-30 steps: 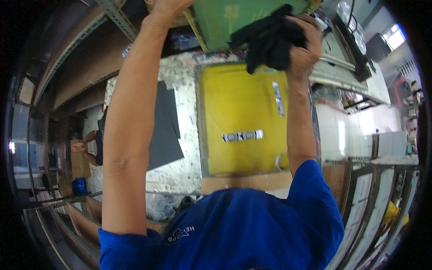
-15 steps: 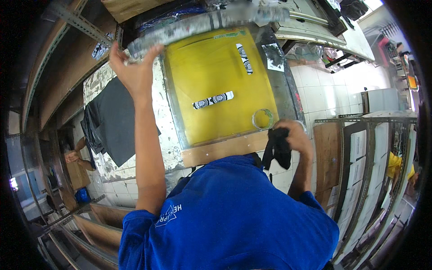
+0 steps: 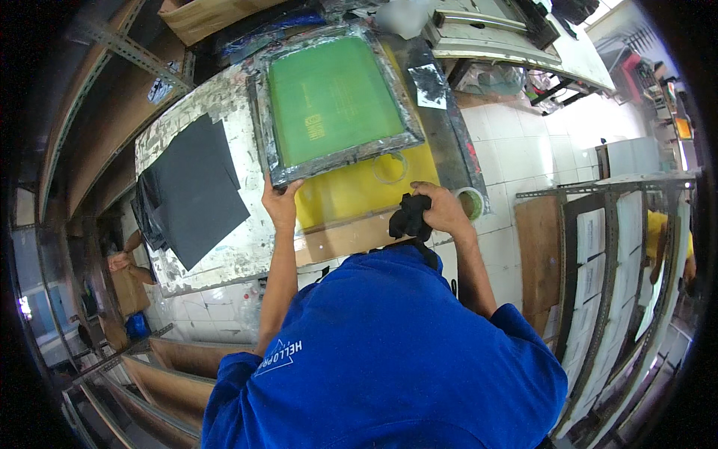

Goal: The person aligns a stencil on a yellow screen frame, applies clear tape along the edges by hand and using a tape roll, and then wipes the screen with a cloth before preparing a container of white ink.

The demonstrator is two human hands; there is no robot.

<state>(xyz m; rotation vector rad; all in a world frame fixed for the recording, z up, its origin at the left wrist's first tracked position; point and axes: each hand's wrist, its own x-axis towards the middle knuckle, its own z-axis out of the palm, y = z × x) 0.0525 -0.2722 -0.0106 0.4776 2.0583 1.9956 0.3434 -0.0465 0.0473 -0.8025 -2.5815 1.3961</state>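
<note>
A screen-printing frame [image 3: 351, 159] with green mesh [image 3: 336, 97] and a dark, stained rim lies low over a yellow board [image 3: 351, 196] on the worktable. Its near left corner is in my left hand [image 3: 281, 203], fingers under and thumb at the edge. My right hand [image 3: 446, 209] grips a crumpled black cloth [image 3: 409, 218] above the board's near right edge. A clear ring, like a tape roll [image 3: 390, 168], is on the board close to the frame's near edge. A greenish tape roll [image 3: 470, 203] is just right of my right hand.
Black sheets [image 3: 194, 194] lie stacked on the paint-stained white tabletop [image 3: 168, 269] to my left. A blotched paper [image 3: 429, 85] rests right of the frame. Metal racks [image 3: 598, 191] stand at right, wooden shelves [image 3: 168, 359] at lower left. Another person's hands [image 3: 123, 258] show at far left.
The frame has come down from its raised position, covering the two patterned strips on the yellow board. My left hand moved nearer with its corner; my right hand shifted left with the cloth.
</note>
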